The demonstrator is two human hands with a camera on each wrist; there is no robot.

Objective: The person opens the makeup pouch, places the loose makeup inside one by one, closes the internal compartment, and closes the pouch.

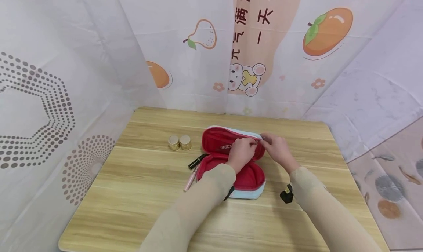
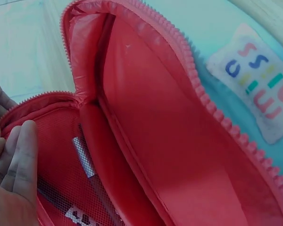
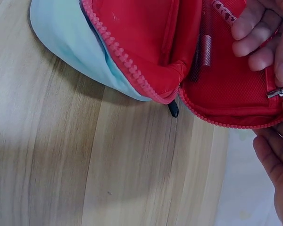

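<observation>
A light blue pouch (image 1: pixel 246 194) with a red lining lies unfolded on the table. Several slim sticks, one a silver-ended tube (image 2: pixel 85 157), show behind the mesh pocket (image 3: pixel 236 92) in its far half. My left hand (image 1: pixel 242 152) reaches over that half, fingers bent loosely beside the pocket's small zipper pull (image 3: pixel 275 93); the pull lies uncovered and I see nothing held. At the far right rim my right hand (image 1: pixel 278 149) grips the pouch edge, thumb inside and fingers outside. A patterned stick (image 1: pixel 226 146) shows inside, left of my left hand.
Two gold-lidded jars (image 1: pixel 180 142) stand left of the pouch. A black tube (image 1: pixel 198 161) and a pink tube (image 1: pixel 190 180) lie against its left side. A small black and gold item (image 1: pixel 286 194) is beside my right sleeve. Printed curtains (image 1: pixel 205 79) hang behind the table.
</observation>
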